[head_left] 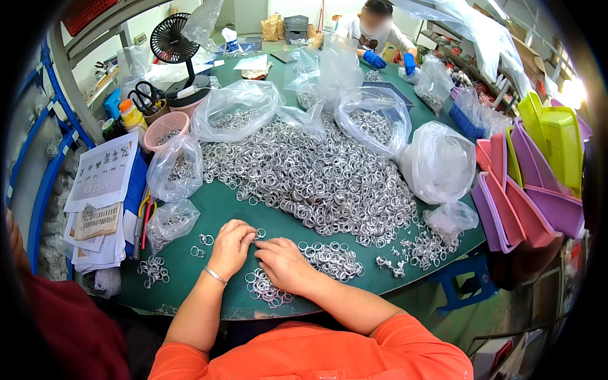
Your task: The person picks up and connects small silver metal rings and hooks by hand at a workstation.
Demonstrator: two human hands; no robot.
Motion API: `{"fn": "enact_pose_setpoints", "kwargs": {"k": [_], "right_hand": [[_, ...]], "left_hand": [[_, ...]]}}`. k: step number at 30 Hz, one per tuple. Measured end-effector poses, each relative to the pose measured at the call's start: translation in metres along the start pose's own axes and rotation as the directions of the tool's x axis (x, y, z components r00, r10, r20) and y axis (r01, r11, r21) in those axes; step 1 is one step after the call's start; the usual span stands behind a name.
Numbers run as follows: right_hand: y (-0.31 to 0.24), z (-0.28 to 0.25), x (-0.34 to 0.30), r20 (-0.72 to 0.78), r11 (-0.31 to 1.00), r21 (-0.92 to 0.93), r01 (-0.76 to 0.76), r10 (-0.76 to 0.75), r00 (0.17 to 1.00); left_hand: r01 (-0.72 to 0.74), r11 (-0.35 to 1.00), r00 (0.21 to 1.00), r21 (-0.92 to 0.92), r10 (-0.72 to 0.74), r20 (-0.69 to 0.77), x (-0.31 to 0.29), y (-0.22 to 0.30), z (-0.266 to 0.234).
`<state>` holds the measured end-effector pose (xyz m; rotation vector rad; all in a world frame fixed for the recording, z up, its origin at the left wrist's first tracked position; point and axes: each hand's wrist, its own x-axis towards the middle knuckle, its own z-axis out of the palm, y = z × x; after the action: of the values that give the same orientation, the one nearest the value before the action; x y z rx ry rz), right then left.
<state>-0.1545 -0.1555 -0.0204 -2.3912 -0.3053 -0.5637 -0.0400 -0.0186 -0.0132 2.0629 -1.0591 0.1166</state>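
Observation:
Close to the table's near edge, my two hands come together over the green tabletop (215,201). My left hand (230,248), with a bangle on its wrist, pinches a silver metal ring (260,234) at its fingertips. My right hand (282,263) is closed beside it, its fingertips almost meeting the left ones; what they grip is hidden. A small heap of rings (265,292) lies under the right hand, and another heap (335,261) sits just right of it. Two loose pieces (198,252) rest left of my left hand.
A big mound of metal rings (310,171) fills the middle, with clear plastic bags (437,163) around it. Small metal parts (427,250) lie at right, near stacked coloured bins (525,183). Papers (101,174) and a fan (174,41) stand left. A blue-gloved person (373,31) works opposite.

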Motion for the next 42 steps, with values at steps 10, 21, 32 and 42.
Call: {"fn": "enact_pose_setpoints", "kwargs": {"k": [10, 21, 32, 42], "right_hand": [[0.001, 0.001, -0.001, 0.002, 1.0, -0.005, -0.006, 0.006, 1.0], [0.001, -0.004, 0.004, 0.037, 0.999, -0.036, 0.012, -0.011, 0.999], [-0.009, -0.008, 0.006, 0.081, 1.0, -0.023, -0.019, 0.021, 0.996], [-0.012, -0.011, 0.007, 0.084, 0.999, -0.031, -0.025, 0.027, 0.996]], "left_hand": [[0.006, 1.0, 1.0, -0.026, -0.006, -0.006, 0.0, -0.002, 0.002], [-0.04, 0.999, 0.998, -0.021, 0.039, -0.041, -0.002, -0.013, 0.008], [0.037, 0.953, 0.941, -0.301, -0.135, -0.311, 0.0, 0.002, -0.002], [-0.465, -0.072, 0.825, -0.882, -0.396, -0.403, 0.009, 0.049, -0.106]]}}
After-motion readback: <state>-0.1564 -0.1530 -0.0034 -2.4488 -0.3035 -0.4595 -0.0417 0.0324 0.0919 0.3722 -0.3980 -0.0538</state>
